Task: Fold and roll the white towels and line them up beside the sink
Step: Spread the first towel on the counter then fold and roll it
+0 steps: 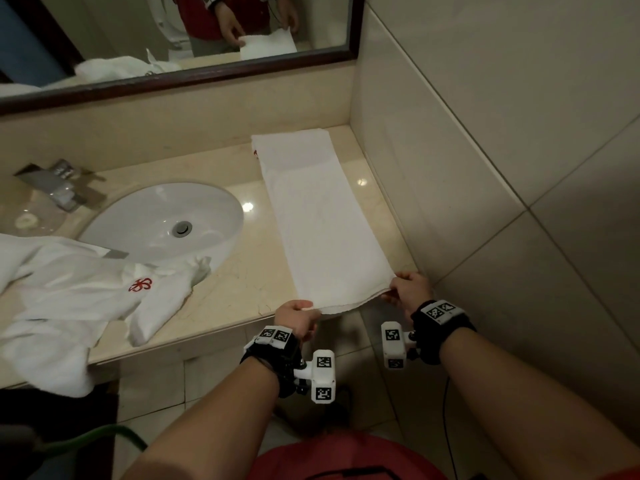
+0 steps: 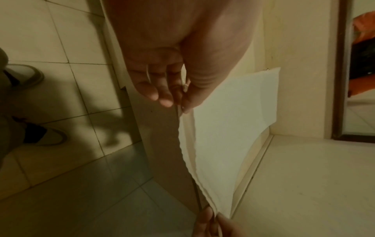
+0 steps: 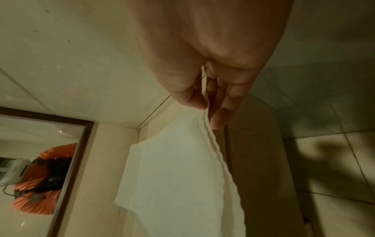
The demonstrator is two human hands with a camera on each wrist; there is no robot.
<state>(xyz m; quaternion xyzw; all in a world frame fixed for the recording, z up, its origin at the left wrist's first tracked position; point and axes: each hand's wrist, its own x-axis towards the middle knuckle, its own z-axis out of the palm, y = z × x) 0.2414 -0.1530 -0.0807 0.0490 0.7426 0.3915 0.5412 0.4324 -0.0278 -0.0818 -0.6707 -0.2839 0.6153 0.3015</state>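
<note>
Folded white towel (image 1: 322, 216) is lying lengthwise on the bench (image 1: 242, 282), just right of the sink (image 1: 162, 220), far end nr the back wall under the mirror (image 1: 180, 74), near end hanging a bit over the front edge. L hand (image 1: 297, 318) is pinching the near-left corner: thumb on top, fingers (image 2: 162, 97) curled under, pressed tight w/ the cloth between. R hand (image 1: 410, 289) is pinching the near-right corner the same way; in the right wrist view the thumb and fingers (image 3: 221, 115) are closing on the layered hem, hardly any gap. Edge betw. the two hands is running taut and slightly wavy. More white towels (image 1: 69, 299) w/ a red logo are sitting bunched on the bench left of the sink, partly over the basin rim. Faucet (image 1: 55, 183) is sitting behind the sink.
</note>
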